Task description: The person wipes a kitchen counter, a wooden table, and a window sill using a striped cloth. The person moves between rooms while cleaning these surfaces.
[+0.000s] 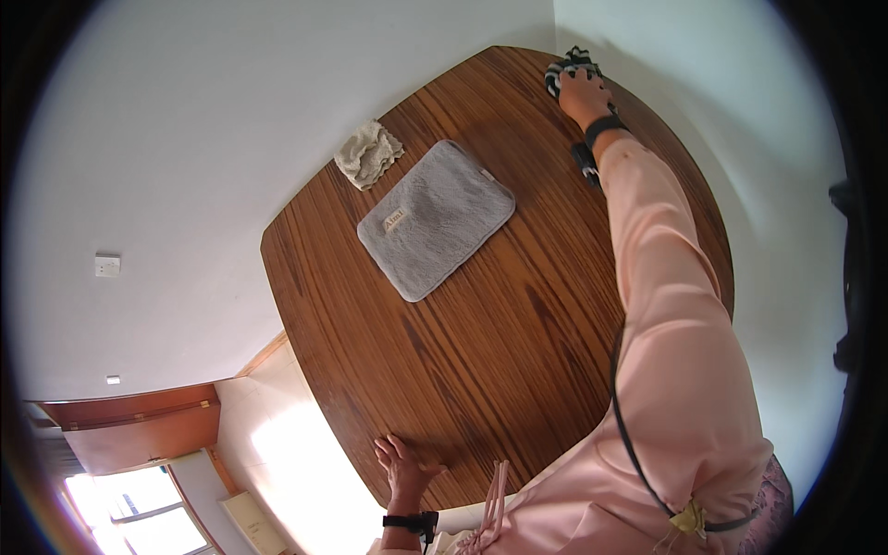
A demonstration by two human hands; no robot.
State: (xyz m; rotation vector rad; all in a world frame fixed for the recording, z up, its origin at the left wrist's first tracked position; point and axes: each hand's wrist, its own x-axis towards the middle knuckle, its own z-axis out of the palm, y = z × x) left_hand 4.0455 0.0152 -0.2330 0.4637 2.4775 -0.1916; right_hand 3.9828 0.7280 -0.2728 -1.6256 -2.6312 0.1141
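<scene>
On a wooden table (499, 333) lies a grey plush cloth (437, 222) spread flat, with a small label bearing writing. Beside it, at the table edge by the wall, a cream-coloured crumpled cloth (368, 154) is bunched up. My right hand (586, 96) reaches to the far end of the table and grips a black-and-white striped cloth (553, 78), partly hidden under my fingers. My left hand (404, 472) rests at the near left edge of the table, fingers spread, holding nothing.
White walls (208, 152) border the table's far and right sides. A small black object (585, 163) is beside my right wrist. A black cable (628, 437) runs along my right sleeve. A wooden door (146, 430) and a bright window are at the lower left.
</scene>
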